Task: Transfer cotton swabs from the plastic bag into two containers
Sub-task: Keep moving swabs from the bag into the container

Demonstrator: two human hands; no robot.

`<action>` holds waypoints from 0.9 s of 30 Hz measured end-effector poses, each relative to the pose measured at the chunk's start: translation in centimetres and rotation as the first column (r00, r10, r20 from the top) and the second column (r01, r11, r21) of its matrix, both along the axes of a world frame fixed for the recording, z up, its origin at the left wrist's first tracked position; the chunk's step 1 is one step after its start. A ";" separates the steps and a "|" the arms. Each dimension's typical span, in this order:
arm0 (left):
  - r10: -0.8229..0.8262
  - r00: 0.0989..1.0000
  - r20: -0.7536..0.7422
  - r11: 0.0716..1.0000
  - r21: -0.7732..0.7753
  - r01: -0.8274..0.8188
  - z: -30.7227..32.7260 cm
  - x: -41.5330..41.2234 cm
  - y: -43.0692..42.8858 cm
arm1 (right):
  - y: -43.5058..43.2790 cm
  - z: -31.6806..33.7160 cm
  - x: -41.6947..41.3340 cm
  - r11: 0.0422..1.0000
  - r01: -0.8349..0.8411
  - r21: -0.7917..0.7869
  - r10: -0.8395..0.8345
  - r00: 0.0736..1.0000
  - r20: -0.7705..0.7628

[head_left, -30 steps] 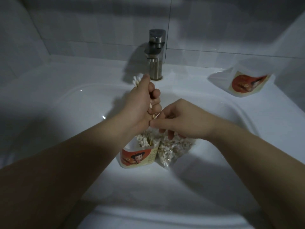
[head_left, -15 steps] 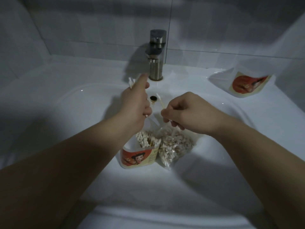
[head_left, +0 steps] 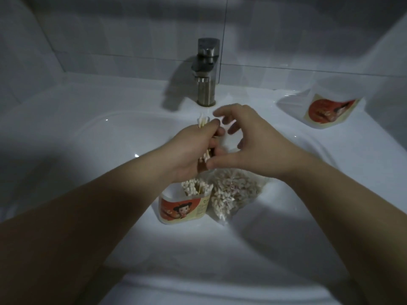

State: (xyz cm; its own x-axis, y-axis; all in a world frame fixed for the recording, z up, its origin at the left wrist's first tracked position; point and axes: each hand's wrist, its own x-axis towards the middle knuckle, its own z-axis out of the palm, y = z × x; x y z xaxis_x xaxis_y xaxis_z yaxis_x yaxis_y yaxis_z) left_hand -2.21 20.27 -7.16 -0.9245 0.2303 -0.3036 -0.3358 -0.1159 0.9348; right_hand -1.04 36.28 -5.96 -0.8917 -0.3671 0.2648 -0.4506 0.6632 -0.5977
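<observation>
We're looking down into a glossy white ceramic sink (head_left: 92,119), smooth and rounded, and both bare hands are over the basin. The left hand (head_left: 193,150) is clenched around a bundle of cotton swabs (head_left: 202,123). The fluffy white tips on pale, thin sticks poke out above the fist, and more show below it. The right hand (head_left: 253,146) is loose, its fingers spread and a bit blurred. Its thumb is right at the lower end of the bundle, and we can't tell whether it actually touches.

Under the hands there's one container (head_left: 182,209) standing in the basin. It's clear, thin plastic with rounded corners and an orange cartoon label on its front. Upright swabs (head_left: 193,187) are packed tips-up along its right side. Pressed against it on the right lies one plastic bag (head_left: 234,192), crinkly and see-through and stuffed with a jumble of swabs, far too many for us to count.

A second container (head_left: 330,108) has the same clear plastic and the same orange label. It sits well apart on the ledge at the right, tilted against the wall. So we count two containers and one bag. One faucet (head_left: 206,71), blocky brushed metal, stands behind the hands, in front of grey wall tiles (head_left: 110,29).
</observation>
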 end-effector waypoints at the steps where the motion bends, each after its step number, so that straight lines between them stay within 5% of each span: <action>1: -0.025 1.000 -0.001 1.000 0.019 0.025 0.0 0.1 0.1 | 0.1 -0.1 0.1 0.999 -0.037 0.019 0.036 0.999 0.024; 12: -0.049 0.998 -0.027 0.998 0.025 0.050 -0.2 0.5 0.6 | -0.6 -0.4 0.1 0.987 -0.153 0.036 0.151 0.986 0.072; 21: -0.040 0.999 0.026 0.999 0.015 0.040 0.0 0.7 0.4 | -1.0 -0.2 -0.1 0.970 -0.100 0.222 0.121 0.989 -0.083; 27: 0.001 0.997 0.081 0.997 0.082 -0.008 0.1 0.7 0.5 | -1.1 -0.6 0.1 0.937 -0.165 0.307 0.168 0.986 0.016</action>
